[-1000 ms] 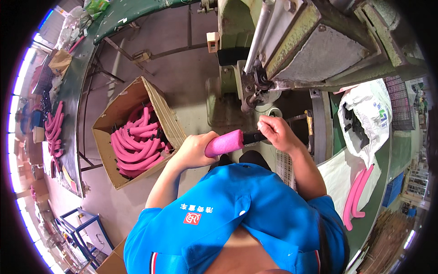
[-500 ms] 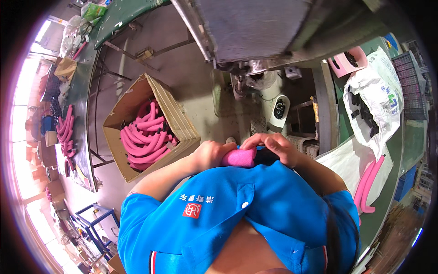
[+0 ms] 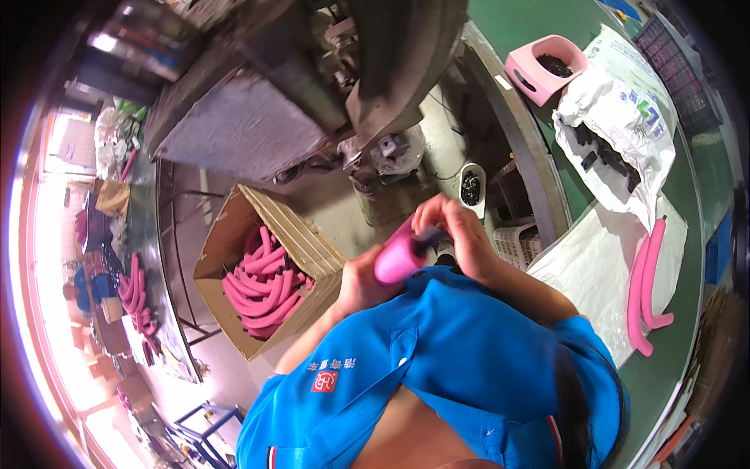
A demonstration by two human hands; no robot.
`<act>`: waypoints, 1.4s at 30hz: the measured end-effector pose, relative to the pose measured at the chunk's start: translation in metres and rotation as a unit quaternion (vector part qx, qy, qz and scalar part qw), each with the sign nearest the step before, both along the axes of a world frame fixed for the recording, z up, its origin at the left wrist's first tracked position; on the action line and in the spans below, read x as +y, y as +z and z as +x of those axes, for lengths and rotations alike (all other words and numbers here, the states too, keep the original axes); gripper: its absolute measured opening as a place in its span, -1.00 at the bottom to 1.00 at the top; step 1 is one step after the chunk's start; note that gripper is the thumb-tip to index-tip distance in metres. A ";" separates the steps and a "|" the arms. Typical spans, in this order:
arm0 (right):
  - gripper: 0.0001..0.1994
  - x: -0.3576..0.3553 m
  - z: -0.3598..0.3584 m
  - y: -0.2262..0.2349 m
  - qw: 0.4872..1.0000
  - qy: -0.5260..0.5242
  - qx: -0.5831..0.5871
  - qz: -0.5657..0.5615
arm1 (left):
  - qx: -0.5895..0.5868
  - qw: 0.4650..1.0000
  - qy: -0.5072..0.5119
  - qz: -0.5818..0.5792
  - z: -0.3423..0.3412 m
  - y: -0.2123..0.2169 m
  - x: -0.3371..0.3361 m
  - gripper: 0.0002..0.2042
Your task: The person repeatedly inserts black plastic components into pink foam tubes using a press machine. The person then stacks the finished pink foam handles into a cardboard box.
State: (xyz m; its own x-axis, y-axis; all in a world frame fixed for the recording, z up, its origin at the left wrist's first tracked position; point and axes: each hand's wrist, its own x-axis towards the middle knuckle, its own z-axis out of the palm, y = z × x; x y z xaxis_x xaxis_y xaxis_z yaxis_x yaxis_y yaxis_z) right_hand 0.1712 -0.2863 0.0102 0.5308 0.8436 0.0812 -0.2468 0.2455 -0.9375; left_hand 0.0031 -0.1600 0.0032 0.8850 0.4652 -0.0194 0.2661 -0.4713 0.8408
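Observation:
In front of my chest, my left hand [image 3: 361, 278] is wrapped round a thick pink foam-covered tube [image 3: 397, 264], its near end facing me and smeared by motion. My right hand [image 3: 459, 233] has its fingers bent and closed on a small black piece [image 3: 430, 239] against the tube's right side. Blur hides the exact shape of that piece and whether it sits in the tube. The far part of the tube is hidden behind my hands.
Left of me an open cardboard box [image 3: 312, 244] holds many curved pink tubes [image 3: 269, 293]. A metal machine [image 3: 242, 129] stands ahead. On the right-hand green table [image 3: 500, 23] are a pink bin [image 3: 539, 92], a white sack [image 3: 652, 141] of black parts and two pink tubes [image 3: 644, 273].
My view has swung to the right. The pink tube is tilted up more, and my right fingers have curled from a looser, spread pose onto the black piece.

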 end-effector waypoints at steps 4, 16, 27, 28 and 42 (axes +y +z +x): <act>-0.59 -0.039 0.022 -0.052 0.931 -0.320 -0.062 -0.162 | -0.114 0.828 0.300 -0.460 -0.010 -0.030 0.033 -0.74; -0.69 -0.048 0.008 -0.050 0.966 -0.064 0.235 0.085 | 0.293 0.805 0.134 -0.498 0.020 -0.177 0.019 -0.57; -0.76 -0.070 -0.031 -0.077 0.991 0.016 -0.074 -0.107 | -0.257 0.866 -0.235 -0.359 0.191 0.107 -0.039 -0.27; -0.75 -0.073 -0.035 -0.086 0.991 0.007 -0.081 -0.104 | -0.216 0.907 -0.278 -0.229 0.196 0.106 -0.032 -0.32; -0.70 -0.072 -0.052 -0.087 0.991 -0.120 0.048 -0.026 | -0.223 0.878 -0.269 -0.327 0.151 0.051 -0.065 -0.38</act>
